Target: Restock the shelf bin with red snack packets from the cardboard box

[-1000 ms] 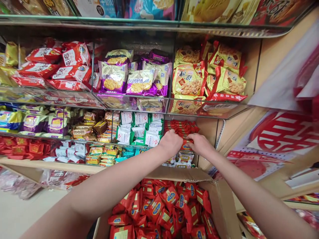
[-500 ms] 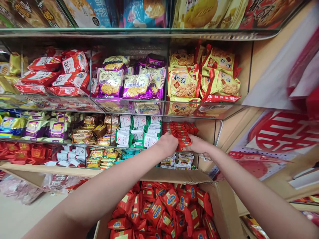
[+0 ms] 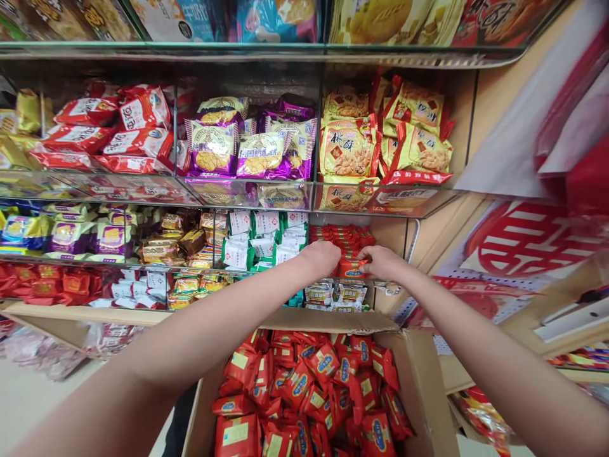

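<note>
On the lower shelf, stacked red snack packets [image 3: 349,236] fill a compartment at centre right. My left hand [image 3: 322,259] is closed at the left side of this stack, its fingertips mostly hidden behind the hand. From the right, my right hand [image 3: 383,262] has its fingers curled against the end of the front red snack packet [image 3: 353,269], which lies between both hands. Below my forearms stands an open cardboard box [image 3: 431,387], holding many loose red packets [image 3: 299,384] with blue and yellow labels.
Purple-and-cream cookie packs [image 3: 261,154] and yellow cookie packs [image 3: 349,149] sit on the shelf above, behind a clear front lip. White-and-green packets [image 3: 264,244] adjoin the stack on the left. Silver packets [image 3: 335,293] lie below it. A wooden side panel [image 3: 428,241] bounds the right.
The view has tilted down slightly, so the shelves sit higher and more of the box shows. My right fingers have drawn back a little along the front packet; my left hand stays in place.
</note>
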Available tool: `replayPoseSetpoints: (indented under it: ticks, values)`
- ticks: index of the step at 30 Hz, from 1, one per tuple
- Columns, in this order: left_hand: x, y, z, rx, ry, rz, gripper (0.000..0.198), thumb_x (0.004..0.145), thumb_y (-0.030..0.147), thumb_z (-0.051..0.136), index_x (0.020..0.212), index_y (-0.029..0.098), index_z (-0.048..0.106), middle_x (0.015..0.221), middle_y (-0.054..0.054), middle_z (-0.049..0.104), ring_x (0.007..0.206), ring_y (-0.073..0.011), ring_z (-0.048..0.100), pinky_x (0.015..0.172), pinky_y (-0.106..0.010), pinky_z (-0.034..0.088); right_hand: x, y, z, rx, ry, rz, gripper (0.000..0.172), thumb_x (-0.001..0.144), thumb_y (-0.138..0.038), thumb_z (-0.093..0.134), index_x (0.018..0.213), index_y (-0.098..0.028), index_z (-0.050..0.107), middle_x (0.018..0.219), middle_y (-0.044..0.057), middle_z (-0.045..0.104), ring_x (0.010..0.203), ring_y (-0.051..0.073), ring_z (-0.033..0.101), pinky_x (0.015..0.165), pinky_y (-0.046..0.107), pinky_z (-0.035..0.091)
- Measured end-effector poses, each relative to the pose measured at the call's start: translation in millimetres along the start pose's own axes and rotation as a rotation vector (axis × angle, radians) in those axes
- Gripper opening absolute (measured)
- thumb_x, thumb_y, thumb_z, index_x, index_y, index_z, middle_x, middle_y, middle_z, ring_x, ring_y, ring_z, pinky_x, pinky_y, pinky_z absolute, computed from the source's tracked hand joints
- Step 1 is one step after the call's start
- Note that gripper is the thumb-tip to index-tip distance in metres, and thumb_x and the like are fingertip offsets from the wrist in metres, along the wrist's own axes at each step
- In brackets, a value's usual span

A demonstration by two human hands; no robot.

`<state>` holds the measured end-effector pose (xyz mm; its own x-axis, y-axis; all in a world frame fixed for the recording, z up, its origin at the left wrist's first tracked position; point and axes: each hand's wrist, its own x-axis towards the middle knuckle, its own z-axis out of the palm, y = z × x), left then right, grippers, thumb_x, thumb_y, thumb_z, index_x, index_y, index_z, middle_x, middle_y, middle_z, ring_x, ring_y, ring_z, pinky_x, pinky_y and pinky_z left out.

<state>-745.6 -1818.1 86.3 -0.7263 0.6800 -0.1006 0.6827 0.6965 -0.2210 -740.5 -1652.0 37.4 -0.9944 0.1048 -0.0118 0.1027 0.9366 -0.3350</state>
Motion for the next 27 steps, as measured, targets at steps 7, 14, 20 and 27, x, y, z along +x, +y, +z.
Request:
replayPoseSetpoints:
  ticks: [7,14,20,27]
  values:
    - [2.9,-3.1,1.1,-0.003,0.022,0.023,0.017,0.086,0.021,0.051,0.096,0.01,0.061,0.096,-0.007,0.066,0.088,-0.0173,0.064,0.076,-0.036,0.052,-3.5,2.3,-0.9,-0.106,0.007,-0.012,0.02,0.071,-0.013,0.058,0.09,-0.016,0.063,0.096,0.007,0.065,0.083,0.017,0.059,0.07,0.022,0.042]
    - [2.7,1.4,6.7,0.021,0.068,0.074,0.021,0.081,0.006,0.047,0.089,0.008,0.066,0.089,-0.016,0.069,0.09,-0.0241,0.064,0.072,-0.03,0.051,-5.6,0.5,-3.1,-0.112,-0.026,-0.054,0.027,0.068,-0.025,0.065,0.093,-0.018,0.062,0.095,0.004,0.066,0.083,0.016,0.06,0.066,0.021,0.042]
    - [-2.9,1.7,17.8,0.072,0.12,0.068,0.022,0.077,0.001,0.047,0.084,0.007,0.067,0.082,-0.017,0.069,0.091,-0.0263,0.062,0.072,-0.031,0.05,-5.3,-6.6,-2.0,-0.138,0.022,-0.124,0.042,0.067,-0.032,0.067,0.105,-0.016,0.059,0.109,0.01,0.061,0.099,0.023,0.056,0.08,0.026,0.04]
    - [2.5,5.0,19.6,0.086,0.123,0.059,0.021,0.078,0.001,0.047,0.081,0.005,0.067,0.082,-0.018,0.069,0.089,-0.0284,0.062,0.07,-0.034,0.051,7.9,-12.2,12.1,-0.157,0.052,-0.164,0.037,0.065,-0.025,0.07,0.099,-0.013,0.062,0.1,0.012,0.063,0.092,0.023,0.059,0.076,0.027,0.042]
